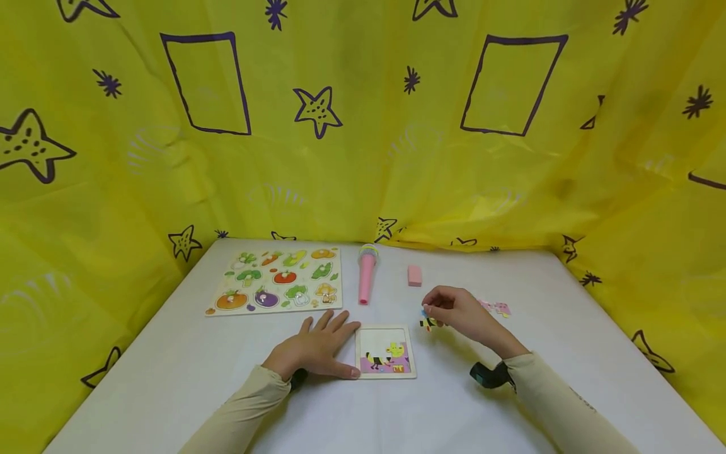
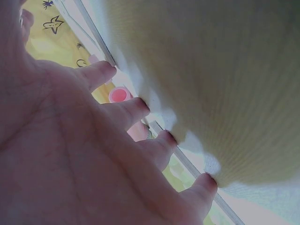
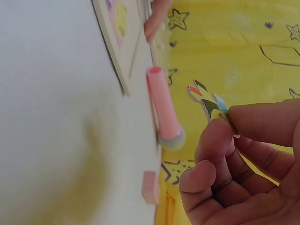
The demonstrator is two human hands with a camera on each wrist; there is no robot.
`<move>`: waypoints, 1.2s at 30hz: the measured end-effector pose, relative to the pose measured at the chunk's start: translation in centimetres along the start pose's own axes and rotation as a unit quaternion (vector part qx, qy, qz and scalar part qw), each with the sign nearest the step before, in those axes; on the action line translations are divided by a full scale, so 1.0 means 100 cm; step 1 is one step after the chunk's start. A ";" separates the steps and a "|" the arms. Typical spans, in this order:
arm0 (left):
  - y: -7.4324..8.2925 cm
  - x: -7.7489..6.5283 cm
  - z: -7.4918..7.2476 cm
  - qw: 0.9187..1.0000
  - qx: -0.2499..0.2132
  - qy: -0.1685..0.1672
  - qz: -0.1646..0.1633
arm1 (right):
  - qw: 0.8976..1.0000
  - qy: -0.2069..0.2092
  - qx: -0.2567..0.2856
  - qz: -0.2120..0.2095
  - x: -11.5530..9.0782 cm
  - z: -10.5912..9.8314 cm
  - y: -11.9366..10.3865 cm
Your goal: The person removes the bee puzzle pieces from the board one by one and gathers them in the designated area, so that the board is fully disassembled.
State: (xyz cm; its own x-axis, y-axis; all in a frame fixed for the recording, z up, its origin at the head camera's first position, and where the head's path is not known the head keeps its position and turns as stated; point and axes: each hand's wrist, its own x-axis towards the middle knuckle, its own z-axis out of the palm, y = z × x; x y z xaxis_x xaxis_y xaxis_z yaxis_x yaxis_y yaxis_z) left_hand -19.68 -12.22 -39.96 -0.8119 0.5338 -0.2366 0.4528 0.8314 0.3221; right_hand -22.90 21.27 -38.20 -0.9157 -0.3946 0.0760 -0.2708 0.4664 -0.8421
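Observation:
A small square jigsaw frame [image 1: 387, 378] lies on the table, partly filled with pieces showing a yellow and black figure on pink. My left hand [image 1: 317, 350] is spread flat at its left side, thumb and fingertips touching the frame's edge. To the right of the frame, my right hand [image 1: 462, 315] pinches a jigsaw piece [image 3: 208, 101] between thumb and index finger, held above the table. That piece is yellow and black with bits of red and light blue. Several loose pink jigsaw pieces [image 1: 501, 308] lie behind the right hand, partly hidden by it.
At the back left lies a wooden vegetable peg board [image 1: 306, 302]. A pink toy microphone [image 1: 367, 274] lies beside it, and a pink block [image 1: 414, 275] sits farther right. A yellow patterned curtain [image 1: 363, 170] hangs round the back and sides of the white table [image 1: 170, 378].

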 end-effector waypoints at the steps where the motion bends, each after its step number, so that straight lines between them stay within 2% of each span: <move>1: -0.001 0.000 0.000 1.000 -0.003 0.000 0.002 | 1.000 0.005 -0.002 0.001 0.000 -0.004 0.000; 6: -0.004 0.001 0.000 1.000 -0.011 0.000 0.009 | 1.000 0.023 -0.012 0.006 -0.002 -0.020 0.002; 12: -0.002 0.002 -0.001 1.000 -0.005 -0.001 -0.004 | 0.999 0.041 -0.018 0.020 -0.009 -0.034 0.008; 36: -0.002 0.003 -0.001 1.000 0.000 -0.010 -0.002 | 0.994 0.069 -0.073 0.053 -0.041 -0.081 0.047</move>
State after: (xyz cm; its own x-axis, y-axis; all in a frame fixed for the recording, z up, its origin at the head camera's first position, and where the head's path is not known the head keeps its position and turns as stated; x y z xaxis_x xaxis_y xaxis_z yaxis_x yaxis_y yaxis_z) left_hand -20.04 -12.26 -40.05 -0.8063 0.5327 -0.2570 0.4488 0.8341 0.3208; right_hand -22.86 31.48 -38.18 -0.9704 -0.2302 0.0725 -0.2024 0.6129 -0.7638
